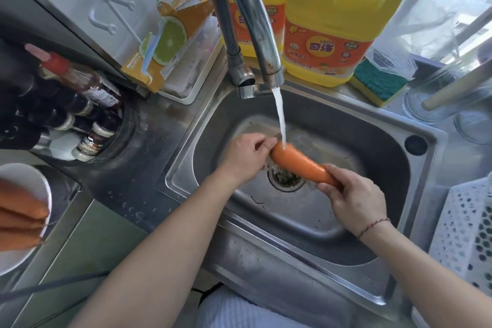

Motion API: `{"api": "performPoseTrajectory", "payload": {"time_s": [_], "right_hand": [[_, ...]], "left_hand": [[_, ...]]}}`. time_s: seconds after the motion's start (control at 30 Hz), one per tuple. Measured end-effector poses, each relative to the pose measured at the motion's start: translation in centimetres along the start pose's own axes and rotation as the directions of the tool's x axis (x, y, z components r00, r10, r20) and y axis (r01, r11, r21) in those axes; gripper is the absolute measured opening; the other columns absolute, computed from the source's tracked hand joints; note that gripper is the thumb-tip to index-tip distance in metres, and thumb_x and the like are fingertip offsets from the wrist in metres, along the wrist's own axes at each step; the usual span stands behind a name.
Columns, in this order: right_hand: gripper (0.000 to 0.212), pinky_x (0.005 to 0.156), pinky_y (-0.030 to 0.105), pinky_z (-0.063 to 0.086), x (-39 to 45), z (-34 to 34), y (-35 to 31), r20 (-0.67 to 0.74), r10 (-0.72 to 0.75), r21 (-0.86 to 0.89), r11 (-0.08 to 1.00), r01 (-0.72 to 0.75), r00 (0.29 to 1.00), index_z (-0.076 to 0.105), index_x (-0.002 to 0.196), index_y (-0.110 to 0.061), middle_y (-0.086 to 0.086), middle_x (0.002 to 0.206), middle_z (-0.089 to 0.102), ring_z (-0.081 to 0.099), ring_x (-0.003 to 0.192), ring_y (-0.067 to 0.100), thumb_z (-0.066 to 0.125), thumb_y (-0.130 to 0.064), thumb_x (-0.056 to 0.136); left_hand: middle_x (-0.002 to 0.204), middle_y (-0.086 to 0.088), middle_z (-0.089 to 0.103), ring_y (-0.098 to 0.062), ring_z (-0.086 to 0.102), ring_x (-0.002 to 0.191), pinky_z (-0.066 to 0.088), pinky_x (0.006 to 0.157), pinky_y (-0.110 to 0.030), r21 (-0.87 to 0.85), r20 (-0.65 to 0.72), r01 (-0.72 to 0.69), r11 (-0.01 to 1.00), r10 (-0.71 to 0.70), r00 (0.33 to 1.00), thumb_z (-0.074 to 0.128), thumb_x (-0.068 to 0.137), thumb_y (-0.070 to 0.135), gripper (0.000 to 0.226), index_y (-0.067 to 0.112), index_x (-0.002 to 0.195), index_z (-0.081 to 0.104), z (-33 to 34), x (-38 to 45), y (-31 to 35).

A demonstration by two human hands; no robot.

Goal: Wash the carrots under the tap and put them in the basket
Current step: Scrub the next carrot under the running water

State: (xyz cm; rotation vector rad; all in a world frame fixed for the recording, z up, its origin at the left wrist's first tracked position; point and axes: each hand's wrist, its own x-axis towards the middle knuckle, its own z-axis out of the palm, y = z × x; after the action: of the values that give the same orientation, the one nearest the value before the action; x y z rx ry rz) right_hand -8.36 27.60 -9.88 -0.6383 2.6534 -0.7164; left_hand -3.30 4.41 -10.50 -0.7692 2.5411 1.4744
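Under the tap (245,24), both hands grip one carrot (300,164): left hand (246,158) the thick end, right hand (351,198) apparently the tip. Wet skin; could slip into sink (372,141).

A carrot (300,162) is lying across the steel sink (394,146), its thick end sitting under water running from the tap (247,16). The left hand (245,157) is pinching that end; the right hand (354,200) is gripping the thin end at four o'clock. More carrots (18,218) are resting on a white plate (32,178) at nine o'clock, and a white basket (463,231) is standing at three o'clock.
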Motion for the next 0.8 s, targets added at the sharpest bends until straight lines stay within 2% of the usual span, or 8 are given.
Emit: {"api": "performPoseTrajectory", "payload": {"time_s": [0.07,0.17,0.3,0.37,0.47,0.5,0.67,0.8], "right_hand": [[0.033,0.066,0.031,0.041,-0.1,-0.1,0.1,-0.028,-0.031,0.036,0.999,0.032,0.999,0.069,0.120,-0.023,0.001,0.097,0.073,0.066,0.087,0.033,0.072,-0.026,0.087],[0.036,0.070,0.030,0.040,-0.3,0.2,0.1,-0.023,-0.049,0.029,0.998,0.050,0.999,0.067,0.121,-0.021,0.001,0.101,0.072,0.065,0.090,0.034,0.074,-0.021,0.085],[0.040,0.068,0.029,0.037,-0.4,0.7,-0.1,-0.012,-0.049,-0.159,0.986,0.047,0.999,0.062,0.124,-0.027,-0.002,0.104,0.071,0.065,0.091,0.032,0.072,-0.030,0.085],[0.039,0.059,0.030,0.037,-0.5,0.6,-0.3,-0.059,-0.039,-0.280,0.960,0.021,0.997,0.062,0.119,-0.029,-0.004,0.097,0.072,0.068,0.081,0.031,0.074,-0.033,0.082],[0.045,0.049,0.024,0.031,-0.5,1.0,-0.3,-0.148,-0.070,-0.335,0.942,0.017,0.986,0.069,0.103,-0.022,-0.001,0.083,0.072,0.065,0.056,0.031,0.089,-0.023,0.063],[0.046,0.049,0.022,0.029,-0.5,1.2,-0.2,-0.160,-0.067,-0.347,0.938,0.007,0.985,0.069,0.100,-0.022,-0.001,0.082,0.071,0.063,0.052,0.031,0.091,-0.021,0.059],[0.045,0.056,0.029,0.040,-0.5,1.5,0.5,-0.104,-0.026,-0.307,0.952,-0.007,0.994,0.068,0.113,-0.028,-0.003,0.096,0.070,0.068,0.073,0.034,0.084,-0.030,0.071],[0.048,0.059,0.029,0.041,-0.3,1.7,0.6,-0.048,-0.065,-0.221,0.974,0.053,0.997,0.067,0.120,-0.034,-0.008,0.093,0.069,0.067,0.080,0.032,0.082,-0.036,0.075]], "left_hand": [[0.067,0.006,0.053,-0.018,0.054,0.066,0.044,0.063,-0.037,0.199,0.053,-0.159,0.967,0.151,0.987,0.039,0.101,0.044,0.040,0.015,0.080,0.057,-0.3,0.0,-0.1],[0.060,0.006,0.045,-0.014,0.047,0.060,0.038,0.058,-0.034,0.110,0.047,-0.218,0.970,0.214,0.976,0.032,0.093,0.047,0.045,0.015,0.068,0.052,0.0,0.5,0.2],[0.048,0.009,0.032,-0.008,0.036,0.047,0.024,0.049,-0.022,0.060,-0.037,-0.284,0.957,0.287,0.957,0.046,0.099,0.027,0.048,0.026,0.053,0.032,1.0,0.7,1.1],[0.046,0.008,0.032,-0.009,0.035,0.046,0.024,0.049,-0.027,0.058,-0.070,-0.185,0.981,0.189,0.979,0.048,0.101,0.030,0.054,0.022,0.050,0.033,1.7,0.8,1.3],[0.046,0.004,0.037,-0.025,0.041,0.055,0.029,0.057,-0.031,-0.126,-0.056,0.216,0.968,-0.225,0.973,0.051,0.101,0.034,0.054,0.015,0.051,0.045,2.7,1.2,1.6],[0.047,0.003,0.037,-0.025,0.041,0.057,0.030,0.059,-0.032,-0.136,-0.044,0.253,0.958,-0.261,0.964,0.051,0.101,0.035,0.053,0.014,0.052,0.046,2.9,1.1,1.5],[0.058,0.008,0.042,-0.007,0.043,0.056,0.029,0.055,-0.022,0.059,0.026,-0.202,0.978,0.200,0.979,0.042,0.105,0.034,0.038,0.015,0.073,0.049,2.1,-1.0,0.8],[0.066,0.009,0.041,-0.007,0.040,0.060,0.031,0.058,-0.021,-0.004,0.157,-0.320,0.947,0.317,0.935,0.037,0.103,0.029,0.030,0.005,0.090,0.047,1.0,-1.1,-0.3]]}}
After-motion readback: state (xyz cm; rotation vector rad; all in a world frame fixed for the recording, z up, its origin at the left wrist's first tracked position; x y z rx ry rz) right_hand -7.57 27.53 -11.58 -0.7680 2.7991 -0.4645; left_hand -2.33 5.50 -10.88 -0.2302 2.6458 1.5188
